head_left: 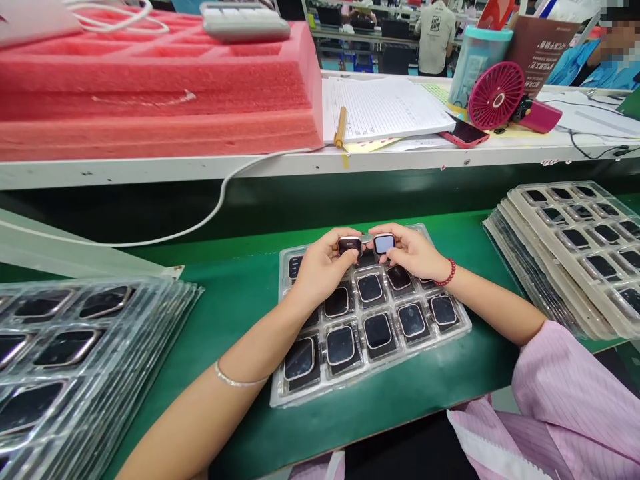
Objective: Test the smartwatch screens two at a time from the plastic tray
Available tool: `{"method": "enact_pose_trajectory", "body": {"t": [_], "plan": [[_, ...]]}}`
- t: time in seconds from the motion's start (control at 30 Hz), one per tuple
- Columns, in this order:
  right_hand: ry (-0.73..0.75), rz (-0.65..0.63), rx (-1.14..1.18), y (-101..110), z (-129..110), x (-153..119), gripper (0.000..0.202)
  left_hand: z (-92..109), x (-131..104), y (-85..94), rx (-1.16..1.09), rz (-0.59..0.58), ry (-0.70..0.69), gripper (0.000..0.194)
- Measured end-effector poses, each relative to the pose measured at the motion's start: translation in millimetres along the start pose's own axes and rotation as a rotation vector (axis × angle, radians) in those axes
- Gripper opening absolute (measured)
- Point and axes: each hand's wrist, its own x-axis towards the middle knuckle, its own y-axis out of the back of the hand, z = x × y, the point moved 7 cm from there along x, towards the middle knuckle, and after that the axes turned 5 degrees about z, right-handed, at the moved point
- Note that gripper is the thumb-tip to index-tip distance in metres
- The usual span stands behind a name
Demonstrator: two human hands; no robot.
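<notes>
My left hand (327, 260) pinches a smartwatch body with a dark screen (349, 248) between thumb and fingers. Beside it, my right hand (413, 253) grips another watch body, whose screen is lit pale (384, 245). The two watches are held close together, screens facing me, over the back part of a clear plastic tray (370, 363). Rows of square watch bodies with dark screens lie in the tray's pockets, such as a front one (341, 345). My hands and left forearm hide part of the tray.
Stacked trays of watches stand at the left (145, 353) and right (545, 267). A white shelf (280, 162) crosses behind, bearing pink foam (200, 87), papers (385, 107), a phone (467, 133) and a magenta fan (496, 97). A white cable (220, 197) hangs at the left.
</notes>
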Motion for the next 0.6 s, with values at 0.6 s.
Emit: {"method": "enact_pose_trajectory", "body": {"t": [0.6], "plan": [[0.026,0.010,-0.043,0.9,-0.6,0.4,0.050,-5.6,1.8,-1.4,0.007,-0.005,0.008,0.042]]}}
